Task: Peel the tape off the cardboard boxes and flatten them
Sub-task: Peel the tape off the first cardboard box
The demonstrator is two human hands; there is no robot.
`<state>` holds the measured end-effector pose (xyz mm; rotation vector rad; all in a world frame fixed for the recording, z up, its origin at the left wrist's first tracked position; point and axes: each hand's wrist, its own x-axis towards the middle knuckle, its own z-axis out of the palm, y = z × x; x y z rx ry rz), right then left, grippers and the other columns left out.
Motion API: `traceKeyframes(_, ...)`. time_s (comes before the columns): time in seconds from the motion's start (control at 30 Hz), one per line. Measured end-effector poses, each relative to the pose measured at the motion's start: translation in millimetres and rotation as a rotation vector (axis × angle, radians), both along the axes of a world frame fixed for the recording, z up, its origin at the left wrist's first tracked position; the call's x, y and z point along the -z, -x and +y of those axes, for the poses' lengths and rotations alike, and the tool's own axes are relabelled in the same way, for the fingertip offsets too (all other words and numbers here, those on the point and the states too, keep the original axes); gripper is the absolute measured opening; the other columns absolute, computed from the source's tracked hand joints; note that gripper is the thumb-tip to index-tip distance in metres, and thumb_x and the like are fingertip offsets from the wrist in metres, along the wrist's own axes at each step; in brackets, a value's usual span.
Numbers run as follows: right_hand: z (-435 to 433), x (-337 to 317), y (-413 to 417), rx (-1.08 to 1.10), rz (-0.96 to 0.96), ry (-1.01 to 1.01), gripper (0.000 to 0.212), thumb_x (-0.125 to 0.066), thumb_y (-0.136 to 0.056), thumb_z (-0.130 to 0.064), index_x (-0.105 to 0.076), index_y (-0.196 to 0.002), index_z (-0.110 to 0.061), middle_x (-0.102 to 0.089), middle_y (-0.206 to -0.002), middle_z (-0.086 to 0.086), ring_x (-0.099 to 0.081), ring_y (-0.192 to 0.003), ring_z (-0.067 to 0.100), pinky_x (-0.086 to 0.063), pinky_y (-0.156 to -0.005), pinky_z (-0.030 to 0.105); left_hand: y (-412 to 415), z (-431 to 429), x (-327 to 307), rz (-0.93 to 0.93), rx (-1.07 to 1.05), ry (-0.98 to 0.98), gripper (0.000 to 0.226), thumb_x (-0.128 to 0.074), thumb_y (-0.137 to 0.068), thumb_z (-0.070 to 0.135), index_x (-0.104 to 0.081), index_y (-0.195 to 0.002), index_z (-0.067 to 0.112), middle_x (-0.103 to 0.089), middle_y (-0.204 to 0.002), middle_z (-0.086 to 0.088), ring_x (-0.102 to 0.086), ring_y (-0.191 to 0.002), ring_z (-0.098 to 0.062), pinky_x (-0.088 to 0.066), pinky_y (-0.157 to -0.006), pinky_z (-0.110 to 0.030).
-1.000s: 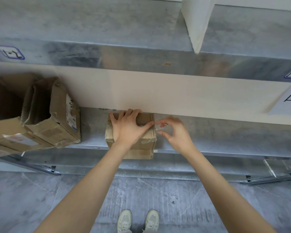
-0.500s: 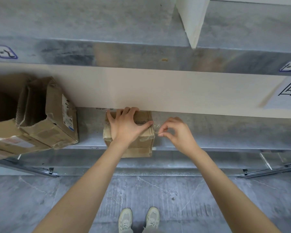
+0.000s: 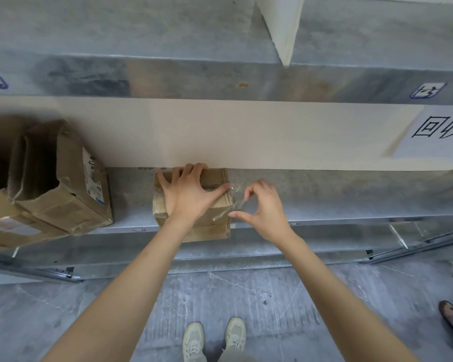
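Now peeling: my left hand (image 3: 188,194) splayed flat on box (image 3: 219,176), right hand (image 3: 264,210) pinching tape (image 3: 236,203); next I'd pull strip clear.

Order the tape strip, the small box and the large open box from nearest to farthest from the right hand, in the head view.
1. Tape strip: held by the right hand.
2. Small box: just left of that hand, on the shelf.
3. Large open box: far left on the shelf.
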<state>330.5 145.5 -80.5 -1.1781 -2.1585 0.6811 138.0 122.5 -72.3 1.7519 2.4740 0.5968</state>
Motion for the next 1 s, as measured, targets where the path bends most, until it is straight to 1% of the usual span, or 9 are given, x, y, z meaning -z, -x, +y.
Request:
traceKeyframes(0.13, -9, 4, 8, 0.000, 0.037, -0.002, 0.048, -0.085, -0.069, -0.037, -0.038, -0.070, -0.023, -0.041, -0.074, -0.018, -0.039, -0.077, 0.013, -0.032, -0.067, 0.021, 0, 0, -1, -0.006, 0.004, -0.002, 0.072, -0.047, -0.071, 0.088, -0.059, -0.114, 0.032, -0.062, -0.116, 0.010, -0.054, -0.116, -0.024, -0.015, -0.112, -0.059)
traceKeyframes(0.2, -15, 2, 4, 0.008, 0.050, -0.043, 0.052, -0.083, -0.073, -0.032, -0.032, -0.068, -0.023, -0.035, -0.069, -0.017, -0.035, -0.073, 0.014, -0.028, -0.063, 0.024, 0, 0, -1, -0.014, 0.007, 0.005, 0.071, -0.047, -0.072, 0.087, -0.059, -0.115, 0.031, -0.062, -0.117, 0.010, -0.053, -0.118, -0.025, -0.012, -0.113, -0.060)
traceKeyframes(0.33, -18, -16, -20, 0.083, 0.090, -0.031, 0.056, -0.081, -0.076, -0.030, -0.026, -0.066, -0.030, -0.035, -0.068, -0.012, -0.035, -0.072, 0.016, -0.028, -0.065, 0.020, 1, 0, -1, -0.011, 0.005, 0.021, 0.070, -0.046, -0.072, 0.087, -0.058, -0.115, 0.033, -0.061, -0.117, 0.009, -0.052, -0.119, -0.025, -0.012, -0.113, -0.061)
traceKeyframes(0.47, -18, -31, -28, 0.101, 0.101, -0.034, 0.044, -0.076, -0.080, -0.014, -0.036, -0.068, -0.027, -0.043, -0.072, -0.014, -0.042, -0.075, 0.014, -0.035, -0.068, 0.026, 1, -1, -1, -0.045, 0.014, -0.016, 0.067, -0.051, -0.072, 0.084, -0.061, -0.114, 0.033, -0.059, -0.120, 0.010, -0.052, -0.119, -0.023, -0.012, -0.114, -0.062)
traceKeyframes(0.57, -19, -37, -20, 0.107, 0.129, -0.036, 0.033, -0.067, -0.079, 0.000, -0.046, -0.074, -0.025, -0.050, -0.078, -0.016, -0.048, -0.080, 0.008, -0.039, -0.070, 0.026, 4, -3, -1, -0.113, 0.028, -0.105, 0.059, -0.063, -0.073, 0.074, -0.064, -0.115, 0.033, -0.051, -0.129, 0.010, -0.048, -0.124, -0.022, -0.013, -0.115, -0.060)
traceKeyframes(0.67, -22, -41, -8, 0.094, 0.139, -0.009, 0.035, -0.060, -0.077, 0.007, -0.053, -0.081, -0.027, -0.054, -0.088, -0.015, -0.053, -0.089, 0.010, -0.046, -0.069, 0.029, 8, -4, -5, -0.203, 0.040, -0.176, 0.051, -0.072, -0.075, 0.059, -0.064, -0.117, 0.031, -0.049, -0.133, 0.008, -0.044, -0.127, -0.024, -0.017, -0.114, -0.062)
traceKeyframes(0.77, -22, -46, 2, 0.055, 0.177, -0.010, 0.035, -0.053, -0.076, 0.015, -0.058, -0.086, -0.019, -0.055, -0.093, -0.009, -0.055, -0.089, 0.008, -0.047, -0.068, 0.026, 14, -6, -8, -0.265, 0.071, -0.222, 0.043, -0.074, -0.076, 0.049, -0.066, -0.114, 0.029, -0.052, -0.130, 0.007, -0.046, -0.124, -0.025, -0.019, -0.114, -0.061)
traceKeyframes(0.87, -21, -52, 13, 0.028, 0.182, -0.026, 0.035, -0.050, -0.075, 0.018, -0.061, -0.088, -0.013, -0.054, -0.095, -0.003, -0.056, -0.085, 0.008, -0.045, -0.065, 0.023, 25, -10, -13, -0.297, 0.120, -0.235, 0.042, -0.069, -0.077, 0.048, -0.067, -0.111, 0.026, -0.056, -0.126, 0.005, -0.049, -0.122, -0.026, -0.025, -0.112, -0.058)
traceKeyframes(1.0, -20, -54, 28, -0.003, 0.177, -0.054, 0.031, -0.053, -0.081, 0.014, -0.066, -0.088, -0.014, -0.054, -0.097, -0.007, -0.059, -0.085, 0.008, -0.044, -0.064, 0.021, 40, -18, -20, -0.321, 0.172, -0.191, 0.040, -0.072, -0.078, 0.042, -0.065, -0.113, 0.024, -0.057, -0.123, 0.003, -0.050, -0.120, -0.027, -0.026, -0.114, -0.054)
